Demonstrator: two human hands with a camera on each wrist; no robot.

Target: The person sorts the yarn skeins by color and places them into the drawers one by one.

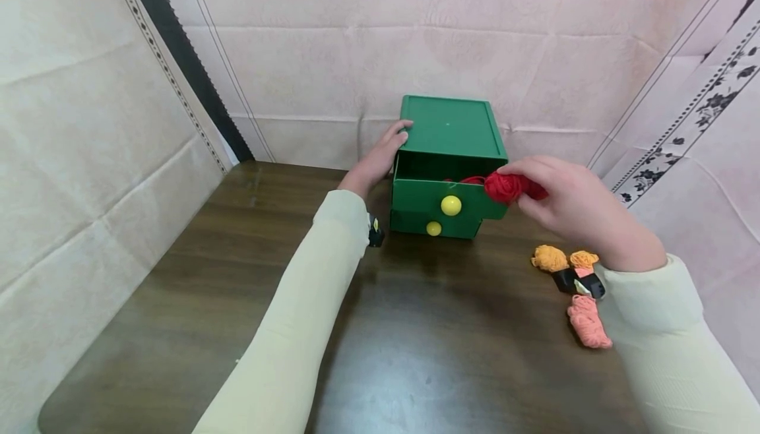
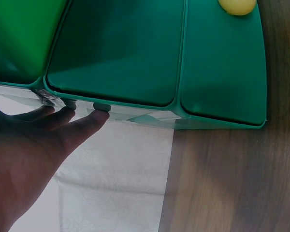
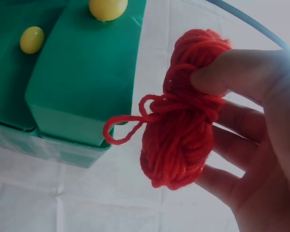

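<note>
A green drawer box (image 1: 454, 124) stands against the back cloth, its upper drawer (image 1: 418, 193) pulled out. My left hand (image 1: 382, 157) steadies the box from its left side, fingers extended along the wall and top edge. In the left wrist view, the fingertips (image 2: 100, 116) press the side of the box. At the drawer's right front corner, my right hand (image 1: 564, 200) pinches a red yarn skein (image 3: 176, 145) between thumb and fingers. The skein is tied round its middle, and a loose loop (image 3: 121, 130) sticks out towards the drawer. Red strands (image 1: 472, 180) show at the drawer's front rim.
Two orange yarn bundles (image 1: 549, 258) and a pink yarn skein (image 1: 588, 322) lie on the brown table (image 1: 427, 348) beneath my right forearm. Yellow round knobs (image 1: 450, 206) front the drawers. Pale cloth (image 1: 297, 78) hangs behind and along both sides.
</note>
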